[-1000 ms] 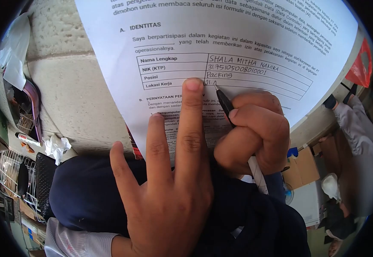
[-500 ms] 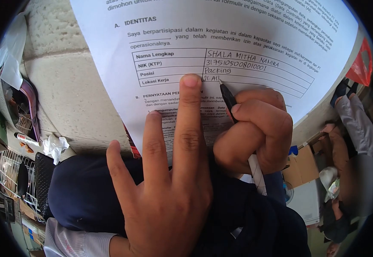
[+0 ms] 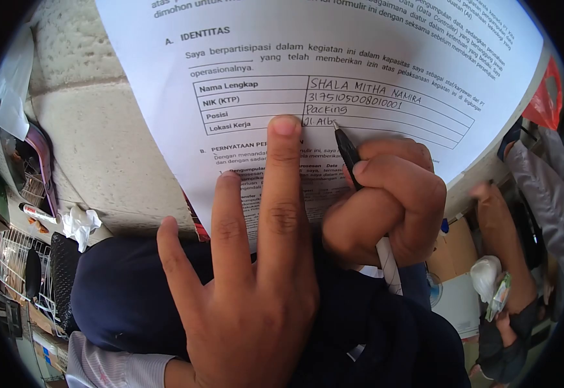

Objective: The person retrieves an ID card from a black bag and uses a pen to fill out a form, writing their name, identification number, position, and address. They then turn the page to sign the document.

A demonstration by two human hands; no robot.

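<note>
A white printed form [image 3: 152, 84] lies tilted in front of me. Its small table has handwriting in several rows, the lowest being "Lokasi Kerja". Flat on the paper, fingers spread, is my left hand [image 3: 256, 297]; one fingertip presses just below that lowest row. My right hand [image 3: 392, 200] is closed around a pen [image 3: 345, 146] with a dark tip end and a pale patterned barrel. The pen's tip touches the paper at the end of short writing in the lowest row. Part of the form's lower text is hidden under both hands.
A pale, rough surface [image 3: 100, 136] extends under and left of the form. At the left are a crumpled white tissue [image 3: 80, 225], a marker [image 3: 38, 213] and a white wire rack [image 3: 16, 265]. On the right, another person's arm [image 3: 503, 233] is near a cardboard box [image 3: 453, 249].
The pen has moved slightly right and added a letter in the lowest row. My left hand stays on the form. At the right, the other person's arm has shifted.
</note>
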